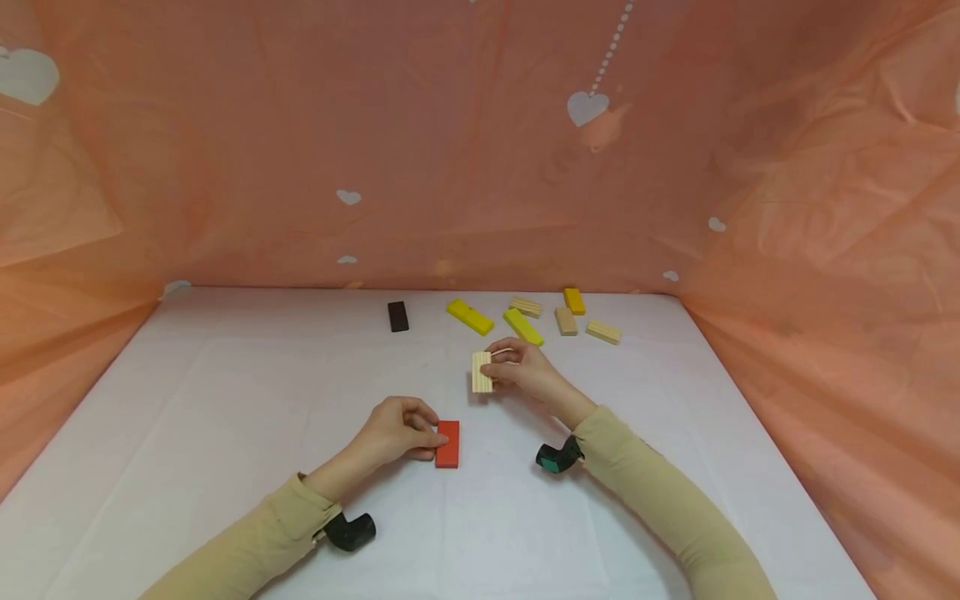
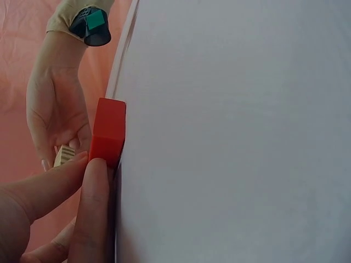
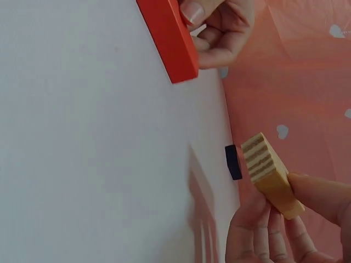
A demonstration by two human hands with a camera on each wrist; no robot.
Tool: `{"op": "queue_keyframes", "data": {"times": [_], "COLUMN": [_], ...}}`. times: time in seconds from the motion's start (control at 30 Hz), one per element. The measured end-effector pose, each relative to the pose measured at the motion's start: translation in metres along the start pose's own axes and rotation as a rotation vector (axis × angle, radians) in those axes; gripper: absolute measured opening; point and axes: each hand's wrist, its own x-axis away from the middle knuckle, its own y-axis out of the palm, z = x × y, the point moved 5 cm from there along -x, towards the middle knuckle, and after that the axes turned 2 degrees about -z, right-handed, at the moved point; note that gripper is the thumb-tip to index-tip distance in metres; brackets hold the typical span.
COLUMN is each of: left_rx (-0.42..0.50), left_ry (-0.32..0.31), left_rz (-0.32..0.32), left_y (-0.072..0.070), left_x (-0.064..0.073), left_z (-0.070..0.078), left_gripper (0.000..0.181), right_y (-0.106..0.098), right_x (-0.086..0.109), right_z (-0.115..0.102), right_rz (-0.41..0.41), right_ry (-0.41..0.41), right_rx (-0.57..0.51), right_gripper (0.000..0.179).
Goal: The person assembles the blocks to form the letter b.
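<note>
A red wooden block [image 1: 447,445] is pinched between the thumb and fingers of my left hand [image 1: 395,431], low over the white table near its middle. In the left wrist view the red block [image 2: 108,131] shows its end and side past the fingertips. My right hand [image 1: 525,373] grips a plain wood block [image 1: 481,372] with striped grain, raised above the table ahead and to the right of the red one. The right wrist view shows the plain block [image 3: 272,174] held by thumb and fingers, its shadow on the cloth below.
Along the table's far side lie a black block [image 1: 398,317], a yellow block [image 1: 470,317], a lime-yellow block [image 1: 522,326], an orange-yellow block [image 1: 574,301] and several plain wood blocks [image 1: 566,321]. An orange curtain [image 1: 450,142] with white hearts hangs behind and at the sides.
</note>
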Motion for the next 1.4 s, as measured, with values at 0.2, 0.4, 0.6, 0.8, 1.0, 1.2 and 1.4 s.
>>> {"op": "queue_keyframes", "data": {"times": [0.2, 0.4, 0.6, 0.8, 1.0, 1.2, 1.4], "left_rx": [0.008, 0.012, 0.015, 0.029, 0.075, 0.093, 0.086], "left_ry": [-0.005, 0.004, -0.004, -0.023, -0.060, -0.065, -0.057], "left_rz": [0.004, 0.004, 0.016, 0.036, 0.058, 0.065, 0.059], "left_y": [0.000, 0.000, -0.001, -0.001, 0.000, 0.001, 0.001], "left_x": [0.000, 0.000, 0.000, 0.000, 0.000, 0.000, 0.000], "left_z": [0.000, -0.001, -0.003, -0.004, -0.007, -0.008, -0.008], "left_gripper": [0.028, 0.029, 0.029, 0.029, 0.028, 0.027, 0.026], "right_y": [0.010, 0.019, 0.028, 0.033, 0.037, 0.038, 0.041], "right_x": [-0.001, -0.003, -0.003, -0.004, -0.003, -0.003, -0.003], "right_z": [0.001, 0.004, 0.009, 0.012, 0.010, 0.009, 0.009], "right_rz": [-0.035, -0.062, -0.103, -0.121, -0.132, -0.136, -0.159], "right_ry": [-0.017, -0.010, -0.015, -0.008, 0.006, 0.008, 0.002], "right_rx": [-0.027, -0.071, -0.118, -0.154, -0.149, -0.131, -0.132], "right_gripper": [0.033, 0.032, 0.031, 0.029, 0.029, 0.030, 0.030]}}
